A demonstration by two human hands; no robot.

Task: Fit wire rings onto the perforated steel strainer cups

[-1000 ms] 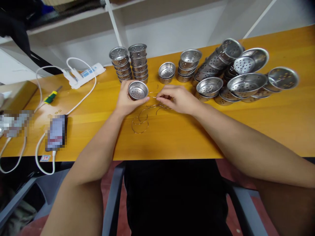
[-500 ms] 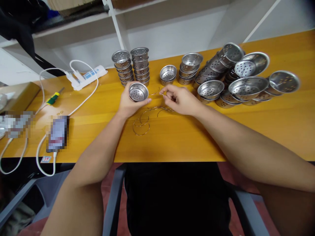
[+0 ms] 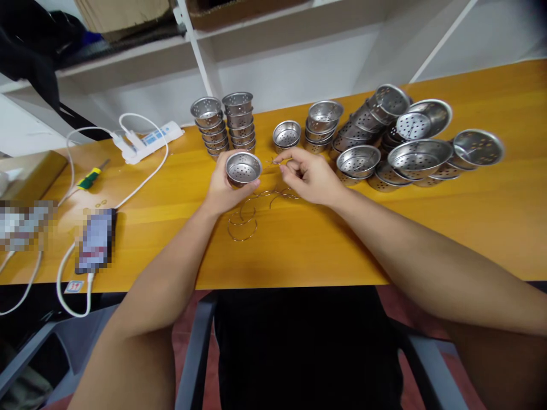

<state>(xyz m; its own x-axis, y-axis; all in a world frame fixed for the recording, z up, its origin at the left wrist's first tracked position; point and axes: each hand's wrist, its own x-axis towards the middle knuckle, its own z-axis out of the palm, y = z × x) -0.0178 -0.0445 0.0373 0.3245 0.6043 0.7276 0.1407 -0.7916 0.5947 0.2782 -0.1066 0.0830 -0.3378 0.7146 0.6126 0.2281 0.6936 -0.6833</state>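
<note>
My left hand [image 3: 223, 185] is wrapped round a small perforated metal cup [image 3: 243, 169], its open top turned up toward me. To its right, my right hand [image 3: 305, 175] pinches a thin piece of wire [image 3: 274, 161] between thumb and fingertips; part of the wire is hidden by the fingers. Below both hands, several loose curved wires [image 3: 243, 223] lie on the wooden table [image 3: 299, 256]. A single perforated cup [image 3: 286, 134] stands just beyond my right hand's fingertips.
Two stacks of perforated cups [image 3: 208, 122] stand behind my left hand. More stacked and leaning cups [image 3: 358, 160] crowd the right side. Leftward lie a power strip [image 3: 149, 142] with white cables, a green-yellow screwdriver [image 3: 89, 179] and a phone [image 3: 96, 239]. A shelf [image 3: 282, 62] rises behind.
The camera view has shifted slightly, so the whole scene sits a little lower. My left hand still holds the cup and my right hand still pinches the wire, the two slightly closer together.
</note>
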